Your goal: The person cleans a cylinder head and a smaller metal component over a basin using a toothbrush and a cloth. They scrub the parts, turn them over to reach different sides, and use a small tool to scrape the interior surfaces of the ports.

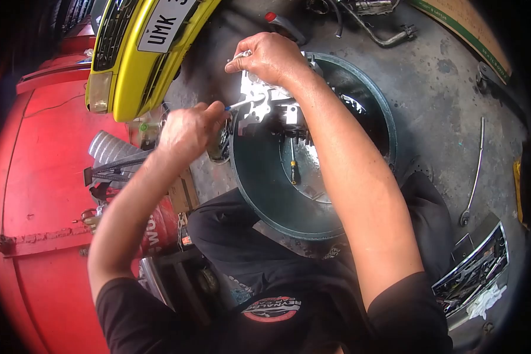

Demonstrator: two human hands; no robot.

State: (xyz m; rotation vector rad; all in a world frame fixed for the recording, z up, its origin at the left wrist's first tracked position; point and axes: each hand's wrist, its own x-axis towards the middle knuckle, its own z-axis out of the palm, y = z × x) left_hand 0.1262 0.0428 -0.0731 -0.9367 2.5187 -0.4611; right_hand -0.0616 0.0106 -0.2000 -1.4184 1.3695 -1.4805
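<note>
My left hand [189, 130], a little blurred, is closed around a slim tool [239, 105] with a blue band and a pale shaft. The shaft's tip reaches a bright silver metal engine part [258, 101], which is partly washed out by glare. My right hand [271, 56] is closed at the top of that part, its thumb and fingers pinched on a small shiny metal piece at the edge. The engine part sits over a large dark green round tub [248, 192]. Inside the tub lies a screwdriver [294, 168] with a yellow and black handle.
A yellow car bumper [130, 71] and a red panel [53, 159] stand to the left. A long ratchet [475, 171] lies on the floor at right, above a tray of tools [475, 268]. A red-capped tube [286, 28] and a bent metal pipe [383, 38] lie beyond the tub.
</note>
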